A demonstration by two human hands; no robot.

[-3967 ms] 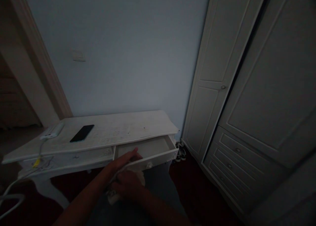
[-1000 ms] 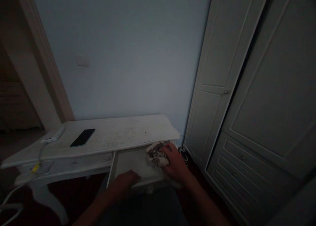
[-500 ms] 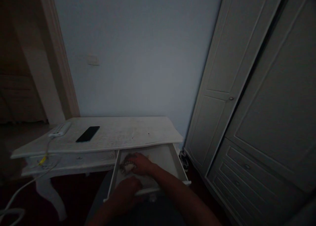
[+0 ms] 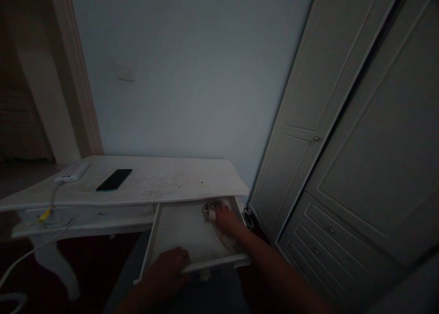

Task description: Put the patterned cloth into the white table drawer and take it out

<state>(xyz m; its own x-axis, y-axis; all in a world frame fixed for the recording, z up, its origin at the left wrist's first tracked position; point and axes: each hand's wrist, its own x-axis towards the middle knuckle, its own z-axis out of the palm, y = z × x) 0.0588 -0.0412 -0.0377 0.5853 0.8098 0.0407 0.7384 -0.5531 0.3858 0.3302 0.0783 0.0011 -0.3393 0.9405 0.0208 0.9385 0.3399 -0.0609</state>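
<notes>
A white drawer (image 4: 185,231) is pulled out from the right part of a white table (image 4: 164,172). Inside it, near the back right corner, my right hand (image 4: 226,220) is closed on a crumpled patterned cloth (image 4: 209,210), pressed to the drawer floor. Part of the cloth is hidden by the fingers. My left hand (image 4: 173,263) is wrapped over the drawer's front edge, left of the drawer knob (image 4: 205,274).
A dark phone (image 4: 114,180) and a white power strip (image 4: 72,171) with a cable lie on the tabletop's left side. A white wardrobe (image 4: 308,167) stands close on the right. My legs (image 4: 219,291) are under the drawer.
My right hand has swept the cloth from the drawer's left side across to its back right. My left hand remains on the front edge. The view has shifted slightly.
</notes>
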